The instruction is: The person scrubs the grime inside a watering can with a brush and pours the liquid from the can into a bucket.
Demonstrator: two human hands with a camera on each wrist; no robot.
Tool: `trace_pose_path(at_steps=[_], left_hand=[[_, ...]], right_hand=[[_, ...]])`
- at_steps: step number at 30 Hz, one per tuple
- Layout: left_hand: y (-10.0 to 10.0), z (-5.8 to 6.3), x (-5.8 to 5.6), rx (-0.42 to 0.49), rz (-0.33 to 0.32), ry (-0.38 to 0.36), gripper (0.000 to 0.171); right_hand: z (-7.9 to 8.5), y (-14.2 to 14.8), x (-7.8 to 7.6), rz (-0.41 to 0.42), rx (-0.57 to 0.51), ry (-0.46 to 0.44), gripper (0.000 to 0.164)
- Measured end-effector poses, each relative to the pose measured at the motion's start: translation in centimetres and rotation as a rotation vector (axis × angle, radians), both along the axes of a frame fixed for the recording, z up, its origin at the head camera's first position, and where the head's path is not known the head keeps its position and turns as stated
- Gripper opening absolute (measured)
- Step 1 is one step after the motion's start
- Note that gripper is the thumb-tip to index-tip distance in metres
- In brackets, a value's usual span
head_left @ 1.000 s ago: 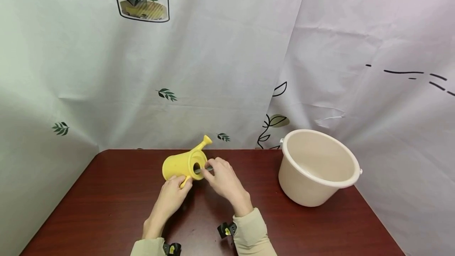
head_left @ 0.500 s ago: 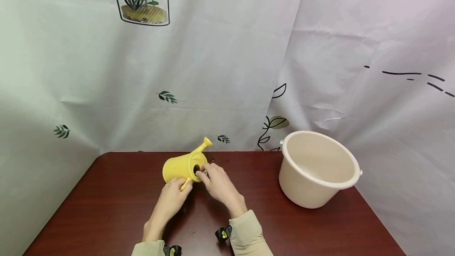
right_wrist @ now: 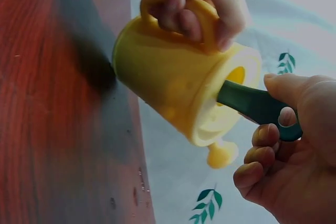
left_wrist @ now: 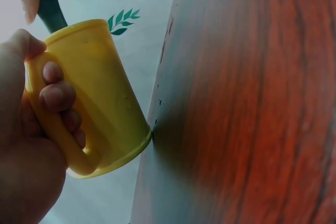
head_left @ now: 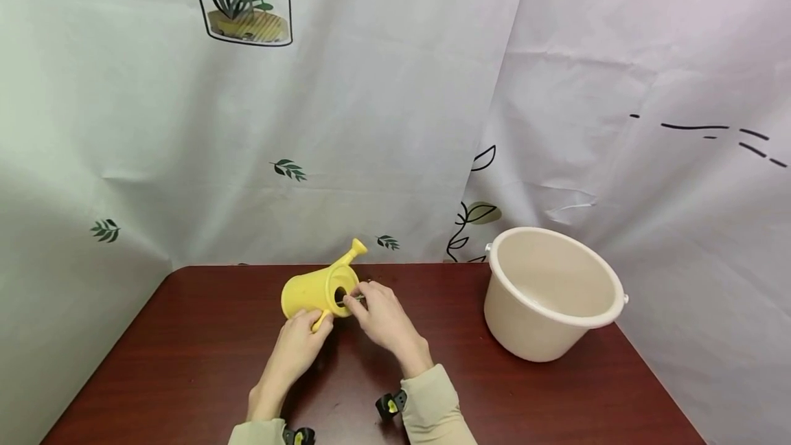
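Observation:
A yellow watering can (head_left: pixel 305 292) is held tilted on its side above the table, its opening facing right and its spout (head_left: pixel 352 251) pointing up and away. My left hand (head_left: pixel 299 349) grips the can's handle (left_wrist: pixel 55 124), fingers curled through the loop. At the opening, my right hand (head_left: pixel 388 325) pinches a flat dark green handle (right_wrist: pixel 252 103) with a hole near its end. This handle's other end goes inside the can, so what kind of tool it belongs to is hidden.
A large cream bucket (head_left: pixel 537 325) stands at the table's right side. The dark red-brown table (head_left: pixel 185 356) meets a white patterned cloth (head_left: pixel 383 122) hanging behind it. Small drops (right_wrist: pixel 142 182) lie on the table near its back edge.
My right hand has moved slightly toward the can's opening with the green handle, then shifted back a little. The left hand and can hold nearly still; the head view has tilted slightly.

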State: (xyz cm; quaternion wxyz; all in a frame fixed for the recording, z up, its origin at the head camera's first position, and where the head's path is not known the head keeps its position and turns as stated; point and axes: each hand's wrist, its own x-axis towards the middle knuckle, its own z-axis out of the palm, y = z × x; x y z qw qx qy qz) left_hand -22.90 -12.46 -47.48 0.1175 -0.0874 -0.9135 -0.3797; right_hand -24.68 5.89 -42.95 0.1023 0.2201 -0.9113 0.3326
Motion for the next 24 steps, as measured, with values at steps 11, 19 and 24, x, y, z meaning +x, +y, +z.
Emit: trace_pose_path(at_steps=[11,19,24], left_hand=[[-0.1,0.1,0.0,0.003,-0.004,0.02,0.039],[-0.1,0.3,0.1,0.019,-0.008,0.002,0.039],[-0.1,0.3,0.1,0.02,-0.008,0.004,0.039]], right_hand=[[1.6,0.7,0.4,-0.009,-0.012,0.031,0.018],[2.4,1.0,0.9,-0.018,-0.034,0.017,0.02],[2.1,0.8,0.9,-0.016,-0.031,0.019,0.019]])
